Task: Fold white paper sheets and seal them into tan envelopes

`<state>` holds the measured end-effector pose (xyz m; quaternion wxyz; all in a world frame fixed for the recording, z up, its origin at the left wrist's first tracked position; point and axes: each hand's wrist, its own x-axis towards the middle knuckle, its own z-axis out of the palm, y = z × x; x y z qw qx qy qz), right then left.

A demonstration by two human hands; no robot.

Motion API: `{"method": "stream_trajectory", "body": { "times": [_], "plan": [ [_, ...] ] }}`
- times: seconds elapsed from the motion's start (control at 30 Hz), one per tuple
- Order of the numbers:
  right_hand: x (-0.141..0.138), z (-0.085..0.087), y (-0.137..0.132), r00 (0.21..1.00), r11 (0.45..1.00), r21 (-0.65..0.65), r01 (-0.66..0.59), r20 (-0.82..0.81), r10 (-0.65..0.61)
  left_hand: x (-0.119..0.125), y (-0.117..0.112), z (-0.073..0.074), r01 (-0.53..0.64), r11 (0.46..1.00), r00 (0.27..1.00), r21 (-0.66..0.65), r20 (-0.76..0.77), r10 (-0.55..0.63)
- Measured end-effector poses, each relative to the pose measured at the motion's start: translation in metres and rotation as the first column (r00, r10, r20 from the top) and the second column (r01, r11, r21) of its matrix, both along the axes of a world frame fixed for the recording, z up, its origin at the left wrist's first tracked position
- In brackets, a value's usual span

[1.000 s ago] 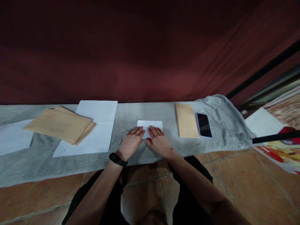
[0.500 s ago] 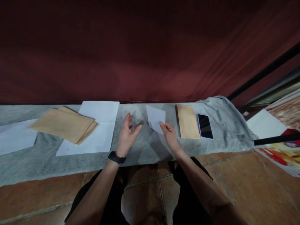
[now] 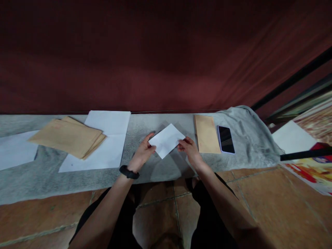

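Observation:
A folded white paper (image 3: 166, 140) is held tilted just above the grey cloth (image 3: 145, 169). My left hand (image 3: 142, 154), with a black band on its wrist, pinches the paper's left corner. My right hand (image 3: 190, 149) pinches its right edge. Both hands are closed on the paper. A single brown envelope (image 3: 206, 133) lies just right of my right hand, and a black phone (image 3: 226, 138) lies beside it.
A fanned pile of brown envelopes (image 3: 66, 137) rests on white sheets (image 3: 109, 138) at the left. Another white sheet (image 3: 15, 150) lies at the far left. A dark red curtain (image 3: 155, 58) hangs behind. Tiled floor, a white sheet (image 3: 293, 138) and colourful print lie to the right.
The folded paper lay flat under both palms a second ago. My right hand then lifted it alone, and now both hands hold it, turned at an angle above the cloth.

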<state>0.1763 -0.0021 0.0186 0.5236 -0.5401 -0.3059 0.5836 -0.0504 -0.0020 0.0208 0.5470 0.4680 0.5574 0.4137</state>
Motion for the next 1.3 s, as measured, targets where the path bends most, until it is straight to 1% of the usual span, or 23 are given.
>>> {"method": "stream_trajectory", "body": {
  "times": [0.07, 0.17, 0.23, 0.27, 0.3, 0.37, 0.43, 0.47, 0.5, 0.57, 0.63, 0.73, 0.8, 0.87, 0.93, 1.0, 1.07, 1.1, 1.13, 1.17, 1.2, 1.23, 1.3],
  "plan": [
    [0.007, -0.001, 0.001, 0.996, 0.998, -0.037, -0.048, 0.073, 0.050, -0.010, 0.004, -0.001, 0.042, 0.999, 0.998, 0.004, -0.051, -0.042],
    [0.013, -0.003, 0.000, 0.967, 0.982, -0.096, -0.162, 0.183, 0.178, -0.020, 0.008, -0.002, 0.109, 0.994, 0.992, 0.005, -0.060, -0.109],
    [0.016, -0.003, -0.003, 0.912, 0.958, -0.149, -0.244, 0.300, 0.279, -0.024, 0.009, -0.004, 0.138, 0.990, 0.988, 0.005, -0.067, -0.137],
    [0.016, -0.002, -0.005, 0.865, 0.943, -0.178, -0.281, 0.378, 0.330, -0.024, 0.010, -0.006, 0.134, 0.991, 0.987, 0.010, -0.087, -0.132],
    [0.017, -0.001, -0.006, 0.798, 0.927, -0.208, -0.311, 0.472, 0.374, -0.025, 0.011, -0.009, 0.121, 0.992, 0.986, 0.021, -0.122, -0.118],
    [0.017, 0.003, -0.008, 0.607, 0.901, -0.266, -0.343, 0.669, 0.429, -0.024, 0.012, -0.014, 0.093, 0.994, 0.968, 0.057, -0.237, -0.077],
    [0.015, 0.007, -0.010, 0.382, 0.883, -0.320, -0.342, 0.811, 0.442, -0.022, 0.012, -0.017, 0.079, 0.991, 0.920, 0.112, -0.391, -0.029],
    [0.014, 0.009, -0.011, 0.284, 0.879, -0.340, -0.335, 0.853, 0.439, -0.021, 0.011, -0.017, 0.083, 0.986, 0.886, 0.146, -0.464, -0.006],
    [0.013, 0.011, -0.011, 0.204, 0.876, -0.355, -0.327, 0.879, 0.432, -0.019, 0.010, -0.016, 0.095, 0.979, 0.850, 0.182, -0.526, 0.016],
    [0.010, 0.014, -0.013, 0.090, 0.872, -0.374, -0.316, 0.903, 0.420, -0.014, 0.006, -0.013, 0.129, 0.959, 0.777, 0.251, -0.626, 0.059],
    [0.007, 0.014, -0.014, 0.025, 0.867, -0.386, -0.316, 0.910, 0.414, -0.005, -0.001, -0.009, 0.177, 0.933, 0.689, 0.312, -0.717, 0.109],
    [0.007, 0.014, -0.017, -0.011, 0.863, -0.388, -0.324, 0.913, 0.407, 0.015, -0.017, -0.008, 0.299, 0.880, 0.546, 0.370, -0.822, 0.161],
    [0.009, 0.014, -0.019, -0.025, 0.866, -0.377, -0.328, 0.920, 0.391, 0.030, -0.030, -0.012, 0.431, 0.829, 0.503, 0.358, -0.857, 0.109],
    [0.012, 0.016, -0.021, -0.044, 0.870, -0.377, -0.319, 0.922, 0.384, 0.043, -0.042, -0.018, 0.530, 0.787, 0.456, 0.316, -0.889, 0.050],
    [0.015, 0.020, -0.022, -0.051, 0.877, -0.384, -0.289, 0.921, 0.387, 0.051, -0.050, -0.023, 0.559, 0.780, 0.418, 0.282, -0.908, 0.028],
    [0.015, 0.024, -0.021, -0.007, 0.897, -0.343, -0.279, 0.935, 0.355, 0.054, -0.053, -0.026, 0.563, 0.782, 0.397, 0.267, -0.917, 0.027],
    [0.010, 0.024, -0.019, 0.101, 0.920, -0.192, -0.341, 0.966, 0.239, 0.054, -0.054, -0.026, 0.562, 0.783, 0.391, 0.268, -0.920, 0.033],
    [0.005, 0.022, -0.018, 0.170, 0.913, -0.090, -0.398, 0.971, 0.170, 0.053, -0.053, -0.026, 0.561, 0.783, 0.391, 0.269, -0.920, 0.036],
    [-0.001, 0.019, -0.017, 0.237, 0.885, 0.014, -0.466, 0.965, 0.109, 0.053, -0.052, -0.026, 0.558, 0.785, 0.391, 0.271, -0.920, 0.039],
    [-0.007, 0.014, -0.017, 0.287, 0.842, 0.095, -0.531, 0.955, 0.074, 0.052, -0.051, -0.026, 0.553, 0.788, 0.391, 0.271, -0.919, 0.042],
    [-0.013, 0.008, -0.016, 0.302, 0.793, 0.125, -0.596, 0.950, 0.077, 0.052, -0.050, -0.027, 0.547, 0.792, 0.393, 0.272, -0.918, 0.045],
    [-0.018, 0.002, -0.017, 0.293, 0.752, 0.128, -0.646, 0.952, 0.089, 0.052, -0.050, -0.028, 0.541, 0.795, 0.396, 0.275, -0.917, 0.048],
    [-0.025, -0.010, -0.018, 0.228, 0.699, 0.092, -0.710, 0.968, 0.104, 0.051, -0.049, -0.030, 0.527, 0.799, 0.407, 0.290, -0.911, 0.063]
  ]
}}
